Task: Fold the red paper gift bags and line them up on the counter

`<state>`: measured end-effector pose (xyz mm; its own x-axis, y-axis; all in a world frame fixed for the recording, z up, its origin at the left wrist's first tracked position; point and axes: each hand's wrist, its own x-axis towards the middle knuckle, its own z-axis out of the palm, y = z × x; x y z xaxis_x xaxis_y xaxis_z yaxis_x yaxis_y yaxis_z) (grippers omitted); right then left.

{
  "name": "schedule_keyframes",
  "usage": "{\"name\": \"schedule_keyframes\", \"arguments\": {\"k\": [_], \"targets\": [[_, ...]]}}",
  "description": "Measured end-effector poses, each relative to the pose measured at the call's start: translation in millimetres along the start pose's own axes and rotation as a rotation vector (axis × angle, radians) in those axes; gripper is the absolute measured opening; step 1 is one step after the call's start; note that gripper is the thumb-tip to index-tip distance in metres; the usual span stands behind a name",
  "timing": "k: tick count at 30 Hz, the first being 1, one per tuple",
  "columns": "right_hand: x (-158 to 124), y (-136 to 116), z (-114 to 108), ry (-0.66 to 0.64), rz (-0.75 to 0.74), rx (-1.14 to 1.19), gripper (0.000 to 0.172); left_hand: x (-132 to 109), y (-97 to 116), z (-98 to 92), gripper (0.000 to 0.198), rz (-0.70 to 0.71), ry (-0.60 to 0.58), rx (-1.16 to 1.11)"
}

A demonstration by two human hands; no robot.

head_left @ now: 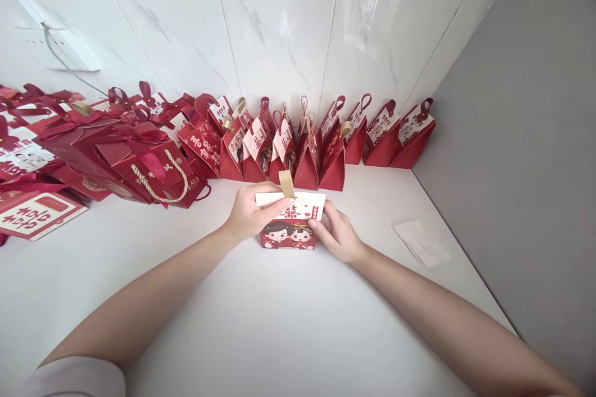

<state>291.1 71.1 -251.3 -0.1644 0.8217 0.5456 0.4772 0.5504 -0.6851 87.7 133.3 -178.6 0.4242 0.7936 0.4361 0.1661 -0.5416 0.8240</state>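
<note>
Between my hands stands a red and white gift box (288, 236) with two cartoon figures printed on its front. A gold ribbon loop (286, 183) sticks up from its top edge. My left hand (254, 211) pinches the upper left part, thumb on the front near the ribbon and fingers behind. At the right side, my right hand (338, 232) grips the box with its thumb on the front; its other fingers are partly hidden behind. The box's back is out of sight.
Several triangular red gift boxes (329, 161) stand in rows along the marbled wall (279, 18). Bags and boxes with ribbons (153, 167) crowd the left. A folded white paper (421, 242) lies on the white table (298, 322) at right, near a grey panel (521, 136).
</note>
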Motion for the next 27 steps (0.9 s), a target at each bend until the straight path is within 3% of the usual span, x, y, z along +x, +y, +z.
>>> {"name": "schedule_keyframes", "arguments": {"k": [4,8,13,16,18,21,27], "targets": [[0.1,-0.1,1.5,0.015,0.005,0.042,0.030,-1.6,-3.4,0.1,0.019,-0.010,-0.065,-0.040],[2.0,-3.2,1.4,0.146,-0.063,0.075,0.057,-3.3,-6.0,1.8,0.020,-0.047,-0.066,-0.126],[0.0,-14.4,1.7,0.242,-0.278,-0.086,0.056,-4.1,-2.2,1.4,0.014,0.113,-0.059,0.006],[-0.3,-26.3,2.0,0.267,-0.178,0.040,0.058,-4.1,6.1,-0.1,0.013,0.182,-0.082,0.064],[2.5,-35.3,-0.7,0.279,-0.061,0.146,0.047,-4.4,14.6,-1.2,0.013,0.218,-0.142,0.114],[10.0,-48.7,-10.3,0.236,-0.012,0.226,0.015,-5.3,29.7,-2.9,0.011,0.272,-0.229,0.191],[19.1,-70.6,-30.5,0.100,0.057,0.235,0.008,-8.0,49.7,-6.0,0.012,0.304,-0.268,0.330]]}}
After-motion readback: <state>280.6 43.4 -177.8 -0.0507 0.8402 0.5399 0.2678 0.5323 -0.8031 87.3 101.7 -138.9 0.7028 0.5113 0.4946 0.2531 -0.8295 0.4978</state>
